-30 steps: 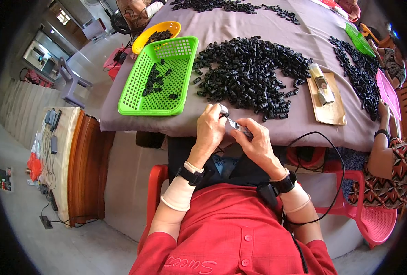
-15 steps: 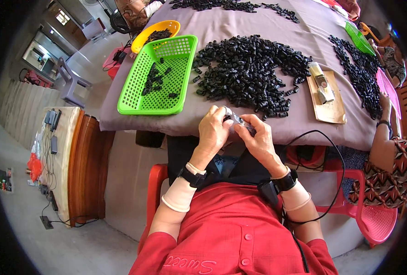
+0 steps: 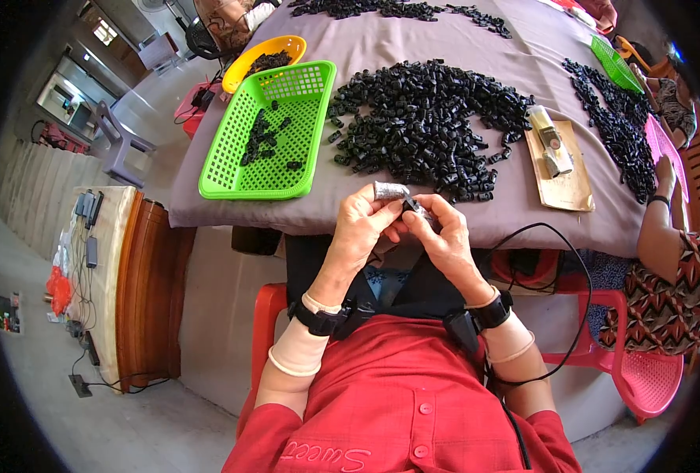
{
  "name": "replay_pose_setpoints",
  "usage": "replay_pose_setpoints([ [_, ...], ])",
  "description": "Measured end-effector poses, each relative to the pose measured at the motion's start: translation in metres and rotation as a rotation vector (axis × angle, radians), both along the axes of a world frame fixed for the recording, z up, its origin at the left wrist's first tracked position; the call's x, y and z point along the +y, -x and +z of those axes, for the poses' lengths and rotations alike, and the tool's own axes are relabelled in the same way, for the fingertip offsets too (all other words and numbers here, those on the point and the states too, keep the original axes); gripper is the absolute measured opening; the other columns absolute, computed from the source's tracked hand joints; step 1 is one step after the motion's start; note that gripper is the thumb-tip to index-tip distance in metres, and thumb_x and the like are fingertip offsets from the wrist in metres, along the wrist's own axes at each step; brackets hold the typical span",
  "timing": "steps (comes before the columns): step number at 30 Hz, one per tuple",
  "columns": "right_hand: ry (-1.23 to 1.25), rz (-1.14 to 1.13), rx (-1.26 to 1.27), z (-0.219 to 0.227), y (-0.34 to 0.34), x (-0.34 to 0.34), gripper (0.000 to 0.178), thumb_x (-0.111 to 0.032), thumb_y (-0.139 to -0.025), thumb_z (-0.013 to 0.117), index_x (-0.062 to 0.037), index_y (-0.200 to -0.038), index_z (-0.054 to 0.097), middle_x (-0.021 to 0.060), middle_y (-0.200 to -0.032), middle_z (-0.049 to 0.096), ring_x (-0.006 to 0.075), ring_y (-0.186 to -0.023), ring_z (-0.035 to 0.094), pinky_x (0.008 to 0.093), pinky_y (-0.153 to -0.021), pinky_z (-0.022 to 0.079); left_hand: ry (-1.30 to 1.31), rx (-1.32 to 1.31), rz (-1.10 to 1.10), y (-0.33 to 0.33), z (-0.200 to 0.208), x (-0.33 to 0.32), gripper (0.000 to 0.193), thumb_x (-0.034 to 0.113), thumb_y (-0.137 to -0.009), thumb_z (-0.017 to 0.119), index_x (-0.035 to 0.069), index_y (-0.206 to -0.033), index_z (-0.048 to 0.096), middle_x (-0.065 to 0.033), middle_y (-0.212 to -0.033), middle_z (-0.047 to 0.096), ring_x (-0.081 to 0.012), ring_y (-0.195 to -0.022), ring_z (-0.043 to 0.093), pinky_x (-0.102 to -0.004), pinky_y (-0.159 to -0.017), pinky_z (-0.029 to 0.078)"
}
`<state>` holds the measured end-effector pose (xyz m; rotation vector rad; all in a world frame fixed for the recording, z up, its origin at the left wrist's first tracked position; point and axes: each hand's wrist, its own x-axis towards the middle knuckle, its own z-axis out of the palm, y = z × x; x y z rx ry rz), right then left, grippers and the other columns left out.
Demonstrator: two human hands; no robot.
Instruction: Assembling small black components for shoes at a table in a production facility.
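Observation:
My left hand (image 3: 363, 225) and my right hand (image 3: 446, 235) meet above the table's near edge. Between their fingertips is a small black piece (image 3: 409, 204), partly hidden by the fingers. Both hands are closed in a pinch around it. A silvery-grey sleeve (image 3: 391, 191) covers a fingertip of my left hand and points to the right. Something shiny shows under my right fingers, too small to name. Just beyond the hands lies a big heap of small black cylindrical parts (image 3: 429, 118).
A green mesh basket (image 3: 316, 134) with several black pieces stands left of the heap, before a yellow bowl (image 3: 235, 71). A pale tool with a metal part (image 3: 551, 142) lies on brown cardboard (image 3: 575, 173). Another person's arm (image 3: 660, 229) is at the right. A black cable (image 3: 585, 315) loops beside my right arm.
My left hand has turned and shifted slightly left, its grey-covered finger now stretched out across the top. The small black piece shows more clearly between the fingertips. My right hand has barely moved.

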<state>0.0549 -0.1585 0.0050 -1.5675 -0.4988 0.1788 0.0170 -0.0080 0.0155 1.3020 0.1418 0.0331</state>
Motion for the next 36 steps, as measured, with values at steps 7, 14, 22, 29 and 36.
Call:
replay_pose_setpoints([
  [7, -0.139, 0.093, 0.159, 0.004, -0.002, -0.003, 0.021, -0.015, -0.084, 0.064, 0.0001, -0.098, 0.059, -0.0019, -0.076, 0.06, 0.003, -0.069, 0.052, 0.0194, -0.063, 0.043, 0.096, -0.004, 0.009, 0.008, 0.016, -0.006, 0.018, 0.003, -0.088, 0.053, 0.002, -0.106, 0.057, -0.0082, -0.088, 0.064, -0.0109, -0.067, 0.061, -0.021, -0.053, 0.051],
  [14, -0.194, 0.101, 0.186, -0.001, -0.005, -0.003, 0.018, -0.014, -0.085, 0.062, -0.0008, -0.097, 0.059, -0.0032, -0.078, 0.061, 0.0018, -0.072, 0.052, 0.0185, -0.064, 0.042, 0.235, -0.009, -0.04, 0.011, 0.017, -0.003, 0.019, 0.003, -0.088, 0.053, -0.001, -0.107, 0.055, -0.0105, -0.089, 0.063, -0.014, -0.068, 0.063, -0.0214, -0.056, 0.053],
  [22, -0.164, 0.069, 0.159, -0.001, -0.004, -0.002, 0.018, -0.015, -0.085, 0.062, -0.0004, -0.096, 0.06, -0.0039, -0.078, 0.06, 0.0023, -0.071, 0.051, 0.0191, -0.063, 0.042, 0.38, 0.01, -0.042, 0.012, 0.014, 0.002, 0.021, 0.003, -0.088, 0.054, 0.0, -0.108, 0.054, -0.0122, -0.092, 0.063, -0.0195, -0.072, 0.065, -0.0248, -0.059, 0.056],
  [29, -0.182, 0.107, 0.15, 0.004, 0.001, -0.003, 0.021, -0.017, -0.085, 0.063, -0.0007, -0.098, 0.059, -0.0024, -0.077, 0.06, 0.0032, -0.071, 0.051, 0.0199, -0.064, 0.042, 0.41, 0.027, -0.009, 0.011, 0.016, 0.002, 0.019, 0.002, -0.087, 0.056, 0.001, -0.106, 0.056, -0.0103, -0.089, 0.064, -0.0181, -0.071, 0.065, -0.025, -0.059, 0.056],
  [36, -0.097, 0.093, 0.078, 0.007, 0.002, -0.005, 0.025, -0.019, -0.084, 0.064, 0.0001, -0.099, 0.059, -0.0024, -0.076, 0.058, 0.0033, -0.07, 0.049, 0.0199, -0.063, 0.042, 0.274, 0.058, -0.057, 0.015, 0.015, 0.004, 0.02, 0.007, -0.082, 0.064, 0.005, -0.102, 0.061, -0.0038, -0.083, 0.064, -0.0094, -0.062, 0.06, -0.02, -0.052, 0.048],
])
